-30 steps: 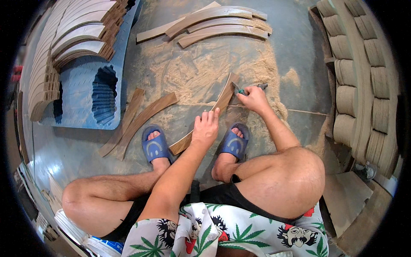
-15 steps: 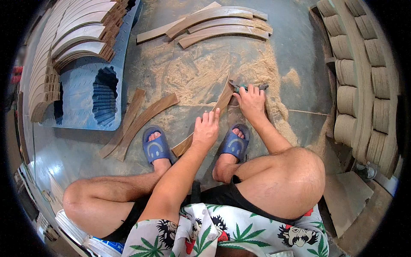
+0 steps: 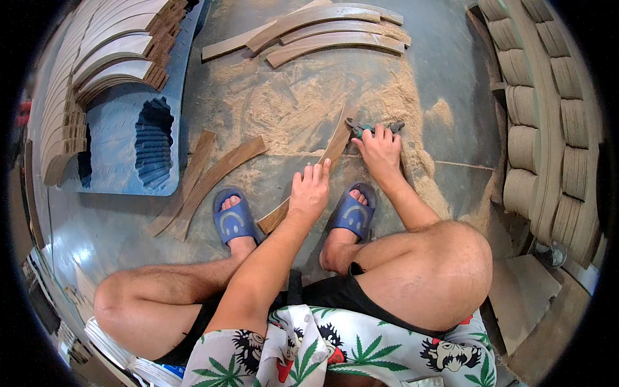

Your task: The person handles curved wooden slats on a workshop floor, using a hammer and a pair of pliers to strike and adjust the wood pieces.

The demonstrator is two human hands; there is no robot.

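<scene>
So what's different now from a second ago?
Very little. The right hand, gripping the green-handled tool, has slid slightly down and left along the curved brown wooden strip. The left hand still presses flat on that strip. The feet in blue sandals and the sawdust haven't moved.

The person sat low with both knees bent and spread, bare forearms reaching forward between the legs. The left hand [image 3: 309, 192] lay palm down, fingers [image 3: 316, 171] straight and close together, pressed flat with the wrist nearly level. The right hand [image 3: 380, 149] reached a little farther out, knuckles up, its fingers curled in a closed grip and the wrist slightly bent. The two hands were near each other but apart.
</scene>
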